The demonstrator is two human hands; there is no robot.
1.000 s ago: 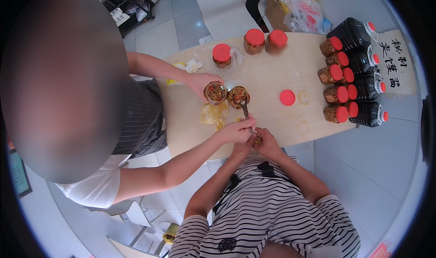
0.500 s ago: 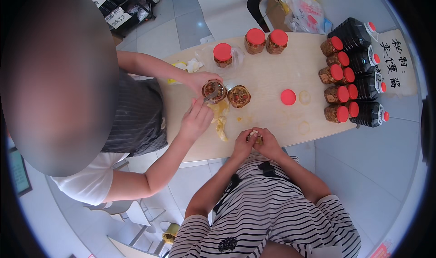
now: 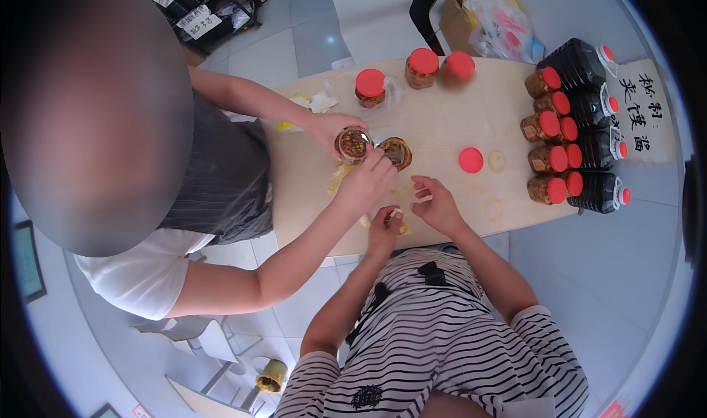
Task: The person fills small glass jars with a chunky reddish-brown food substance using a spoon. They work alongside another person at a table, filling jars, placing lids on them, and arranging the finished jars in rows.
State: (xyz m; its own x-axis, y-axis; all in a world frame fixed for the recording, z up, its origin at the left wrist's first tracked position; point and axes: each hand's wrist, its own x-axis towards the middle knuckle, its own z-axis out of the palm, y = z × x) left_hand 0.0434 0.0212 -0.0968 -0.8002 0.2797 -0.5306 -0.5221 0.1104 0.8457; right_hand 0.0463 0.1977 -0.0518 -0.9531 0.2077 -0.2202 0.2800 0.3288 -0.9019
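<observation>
Both of the wearer's hands rest on the near edge of the pale wooden table (image 3: 456,123). Her left hand (image 3: 384,225) is curled, fingers drawn together around a small pale yellowish piece (image 3: 398,218) that peeks out at the fingertips; what exactly it is cannot be told. Her right hand (image 3: 436,203) lies just beside it, palm down, fingers loosely bent and partly apart, holding nothing that can be made out; its fingertips point toward the left hand and touch the tabletop.

Just beyond these hands, a second person leans in from the left. One of that person's hands (image 3: 366,182) comes down over an open jar (image 3: 395,153) of brownish filling, while the other hand (image 3: 331,127) grips a second open jar (image 3: 353,144) right beside it. A loose red lid (image 3: 470,159) lies flat on the table to the right of the open jars, with clear round seals (image 3: 497,161) near it. Farther back stand three red-capped jars (image 3: 423,66). Along the right end sit more filled jars with red lids (image 3: 549,134) and, behind them, dark bottles (image 3: 593,109) lying on their sides.
</observation>
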